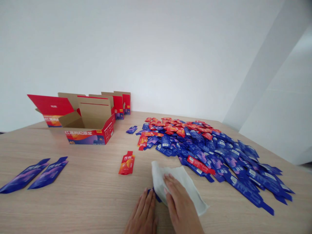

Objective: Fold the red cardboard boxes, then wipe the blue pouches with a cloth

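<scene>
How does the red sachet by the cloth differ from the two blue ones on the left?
The red sachet is orange-red, while the blue sachets are dark blue with purple. The red one looks shorter. It lies alone, nearly straight on to the view, while the blue ones lie slanted, side by side. All are flat, spouted sachets on the wooden table.

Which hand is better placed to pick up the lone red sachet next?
Probably left: the left hand lies nearer the red sachet, with its fingers only at the edge of a blue sachet. The right hand is pressed on the white cloth.
</scene>
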A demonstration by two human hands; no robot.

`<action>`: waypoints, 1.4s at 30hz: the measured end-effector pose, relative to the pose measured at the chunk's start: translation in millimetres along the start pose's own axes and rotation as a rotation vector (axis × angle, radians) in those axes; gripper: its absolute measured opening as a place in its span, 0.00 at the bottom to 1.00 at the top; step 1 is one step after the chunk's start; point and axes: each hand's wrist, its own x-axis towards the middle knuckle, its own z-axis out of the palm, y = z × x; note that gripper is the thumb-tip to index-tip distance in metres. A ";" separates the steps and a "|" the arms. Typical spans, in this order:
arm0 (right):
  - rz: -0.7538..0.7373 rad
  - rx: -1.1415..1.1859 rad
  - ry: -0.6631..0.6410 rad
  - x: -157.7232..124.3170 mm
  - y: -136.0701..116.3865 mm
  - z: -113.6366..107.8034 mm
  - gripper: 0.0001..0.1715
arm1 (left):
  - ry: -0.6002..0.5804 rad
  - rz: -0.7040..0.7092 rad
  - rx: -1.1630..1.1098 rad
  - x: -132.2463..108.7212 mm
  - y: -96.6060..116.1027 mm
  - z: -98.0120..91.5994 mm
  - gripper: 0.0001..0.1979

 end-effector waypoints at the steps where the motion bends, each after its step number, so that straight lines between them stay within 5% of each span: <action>1: -0.058 0.020 -0.037 3.8 -9.7 7.7 0.25 | 0.001 0.020 0.009 -1.5 0.5 2.2 0.24; 4: -0.105 0.038 -0.134 7.4 -19.3 26.4 0.24 | 0.018 0.052 -0.004 -5.0 2.1 8.5 0.22; 7: -0.047 -0.016 -0.119 0.3 0.6 32.4 0.25 | -0.010 -0.015 -0.051 -5.6 3.1 11.0 0.27; 12: 0.141 -0.156 -0.033 -10.6 43.5 17.2 0.27 | -0.004 -0.065 -0.098 -3.0 5.4 11.3 0.33; 15: 0.203 -0.187 0.024 -8.5 42.2 8.7 0.28 | 0.030 -0.050 -0.041 -0.5 6.0 12.2 0.31; 19: -0.006 -0.067 0.068 -1.8 11.0 19.7 0.26 | 0.053 -0.024 0.026 -0.8 5.1 16.1 0.27; 24: -0.160 -0.020 -0.103 -0.4 -3.3 40.2 0.26 | 0.093 0.017 0.015 -5.7 3.8 22.2 0.18; 31: 0.128 -0.187 -0.152 -13.6 52.1 12.9 0.30 | 0.048 -0.067 -0.056 -6.5 8.8 25.6 0.27; 35: 0.263 -0.178 -0.092 -13.1 54.6 8.2 0.30 | 0.062 -0.069 -0.050 -8.4 10.2 28.9 0.29; 39: 0.108 -0.051 0.053 -7.5 27.7 28.0 0.27 | 0.049 -0.052 -0.025 -12.3 7.8 32.2 0.28; 42: -0.130 0.027 -0.028 -3.8 8.2 45.8 0.26 | 0.091 -0.004 -0.015 -15.2 6.0 35.2 0.27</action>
